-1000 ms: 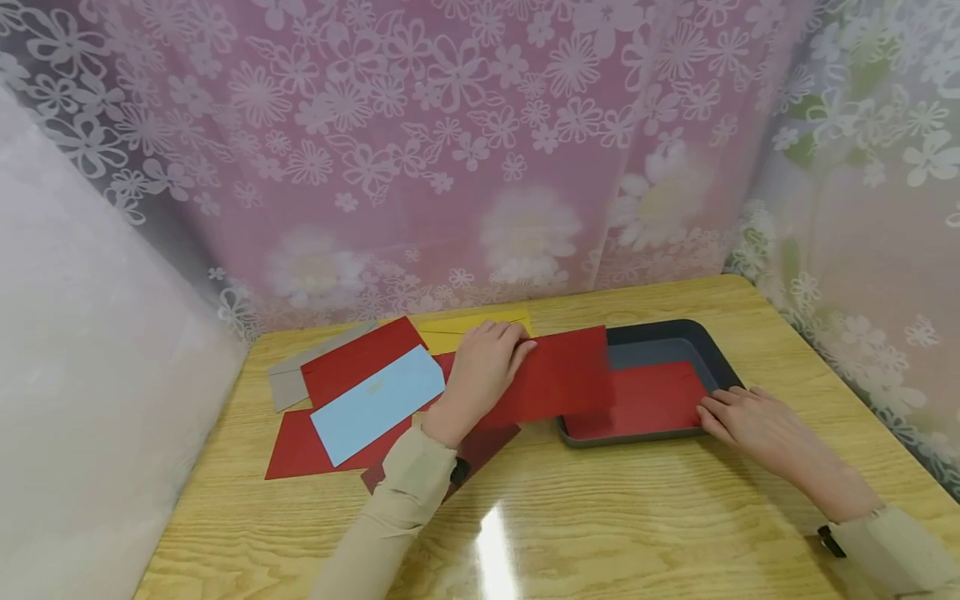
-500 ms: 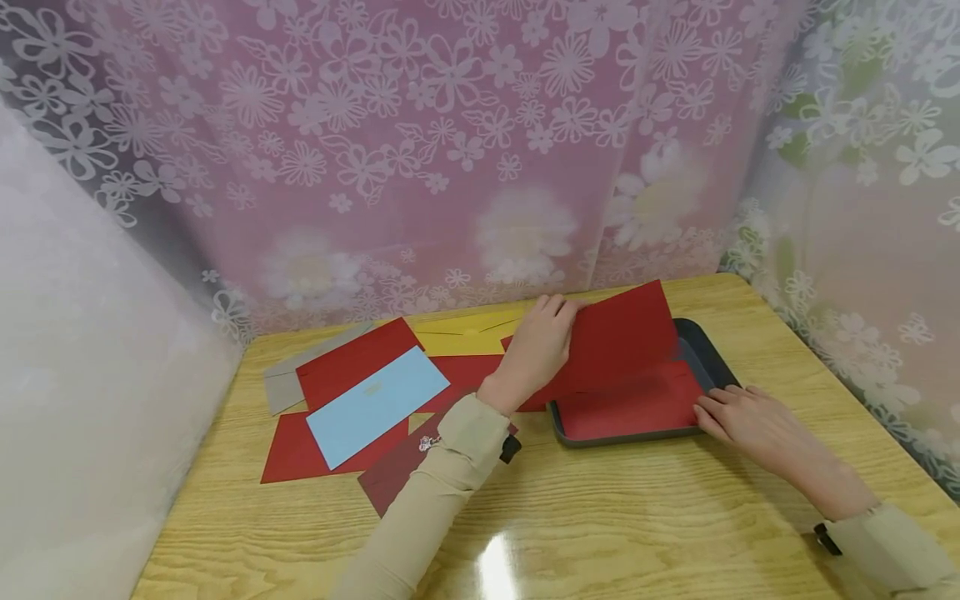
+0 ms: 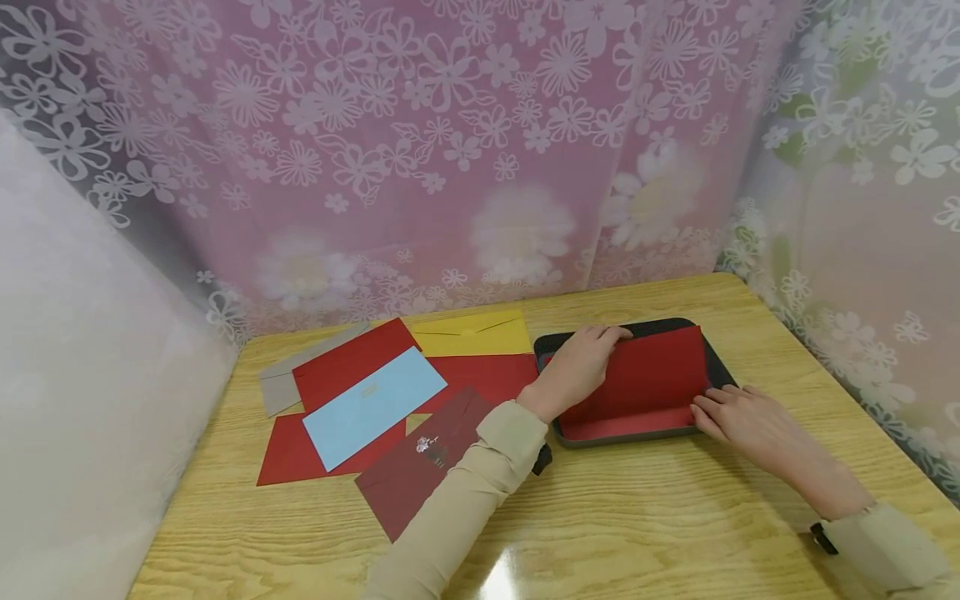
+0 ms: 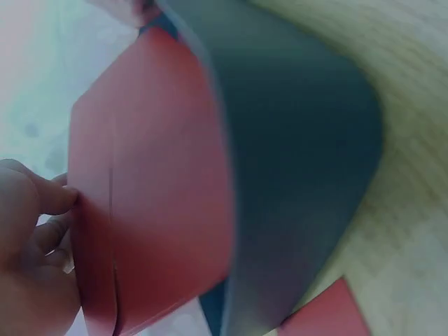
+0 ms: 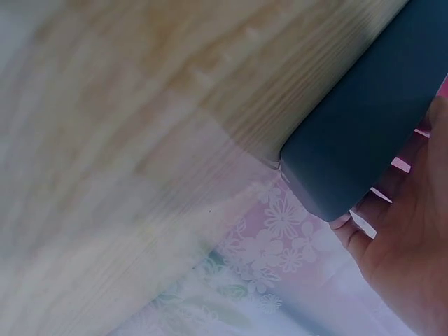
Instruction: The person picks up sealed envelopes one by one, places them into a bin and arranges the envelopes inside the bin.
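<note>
Now that the envelope [image 3: 656,371] has been lowered into the tray [image 3: 716,362] at the head view's four o'clock, it is pinched, tilted, by the left hand [image 3: 573,368] — seemingly only part laid in — while the tray's four-o'clock corner is gripped by the right hand [image 3: 746,418].

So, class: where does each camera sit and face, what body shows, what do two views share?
Head: on head, facing forward and down at the table; left hand, right hand, sleeves show.
Left wrist: on that wrist, facing the held red envelope; left hand and, apparently, the right show.
Right wrist: on that wrist, facing the tray from outside; right hand shows.
Head and left wrist share the red envelope.
</note>
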A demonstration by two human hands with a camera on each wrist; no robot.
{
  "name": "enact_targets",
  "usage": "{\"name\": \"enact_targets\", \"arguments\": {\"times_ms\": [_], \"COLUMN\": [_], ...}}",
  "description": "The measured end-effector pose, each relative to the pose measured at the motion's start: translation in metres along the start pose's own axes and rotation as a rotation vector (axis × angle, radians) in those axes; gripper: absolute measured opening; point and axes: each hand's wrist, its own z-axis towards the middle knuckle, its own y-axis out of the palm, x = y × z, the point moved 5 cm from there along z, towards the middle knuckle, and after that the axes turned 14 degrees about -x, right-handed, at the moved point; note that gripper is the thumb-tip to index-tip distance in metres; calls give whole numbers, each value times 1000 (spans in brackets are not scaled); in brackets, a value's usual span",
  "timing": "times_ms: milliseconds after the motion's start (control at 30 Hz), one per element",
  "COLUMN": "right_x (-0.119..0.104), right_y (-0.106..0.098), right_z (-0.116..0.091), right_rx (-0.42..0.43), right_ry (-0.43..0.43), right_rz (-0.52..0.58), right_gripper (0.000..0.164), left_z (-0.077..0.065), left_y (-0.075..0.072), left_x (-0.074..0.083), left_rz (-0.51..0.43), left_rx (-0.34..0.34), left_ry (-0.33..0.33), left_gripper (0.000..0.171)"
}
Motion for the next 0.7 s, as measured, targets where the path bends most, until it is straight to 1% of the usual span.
{"name": "enact_targets", "arguments": {"times_ms": [133,267,367,467,533,600,633,700], "right_x": [0,0,0,-1,-1,0,0,0], "right_y": [0,0,0,-1,-1,-1,-1,0], "right_z": [1,1,1,0,-1,-1,-2,-1], "right_rx": [-16,-12,15,53,66,69,76,71], "right_ry": [0,-10,-33,-57,-63,-65,-63,-54], "right_rz": [-3,-17,-35,-55,-56,-52,-46,-33], "right_gripper": [22,21,20,17,16,17,17,16], "left_z": [3,4,3,-1,-3,-6,-9,-13], "left_y": [13,22,26,28,29,26,23,16], "left_x": [1,1,-1,-4,-6,-8,-8,-9], "left_rz": [-7,28,46,37,30,33,45,75], "left_rx": [-62,-105,-145,-209,-233,-222,-199,-123], "left_ry": [-3,-14,-49,-96,-119,-125,-121,-111], "left_gripper": [31,33,38,43,43,40,37,31]}}
